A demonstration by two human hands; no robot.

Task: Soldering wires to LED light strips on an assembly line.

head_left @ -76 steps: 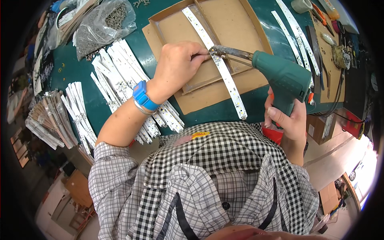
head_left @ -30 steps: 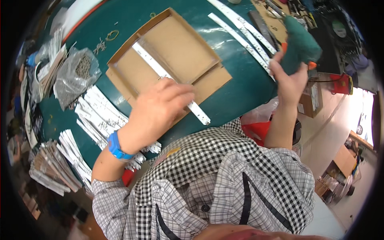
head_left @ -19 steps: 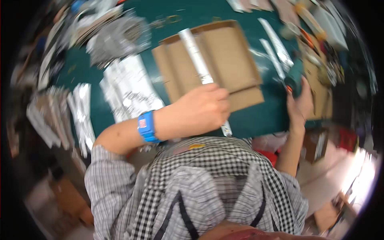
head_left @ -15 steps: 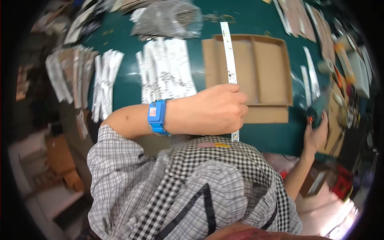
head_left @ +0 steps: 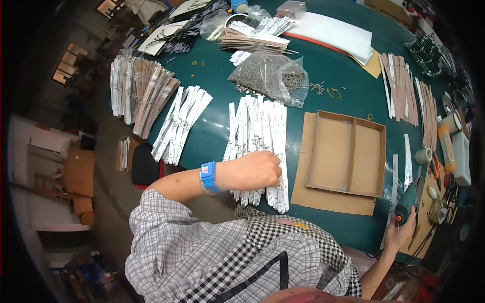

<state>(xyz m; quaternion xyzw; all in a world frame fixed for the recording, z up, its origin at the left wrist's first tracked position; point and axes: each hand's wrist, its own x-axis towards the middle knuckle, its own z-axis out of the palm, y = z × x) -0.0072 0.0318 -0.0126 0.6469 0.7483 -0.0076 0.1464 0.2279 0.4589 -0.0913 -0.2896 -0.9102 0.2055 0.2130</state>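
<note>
My left hand [head_left: 257,171], with a blue wrist band [head_left: 207,177] on its arm, is closed over the right side of a pile of white circuit-board strips [head_left: 245,121]. A white strip [head_left: 278,199] runs under its fingers, seemingly gripped; the fingertips are hidden. At the far right my right hand [head_left: 400,230] is wrapped round a teal corded hand tool [head_left: 405,204], which looks like an electric screwdriver. Right of the pile lies a shallow cardboard tray [head_left: 352,156] with a divider, on a flat cardboard piece [head_left: 323,201].
Behind the pile lies a plastic bag of small metal screws [head_left: 265,76], with loose screws [head_left: 318,88] beside it. More strip bundles lie left [head_left: 184,123], far left [head_left: 144,93] and back right [head_left: 399,88]. A tape roll [head_left: 423,155] and pliers [head_left: 435,166] sit at the right.
My left hand has moved left from above the cardboard tray to the strip pile, bringing the strip with it. My right hand still holds the tool. The view has shifted to show more table.
</note>
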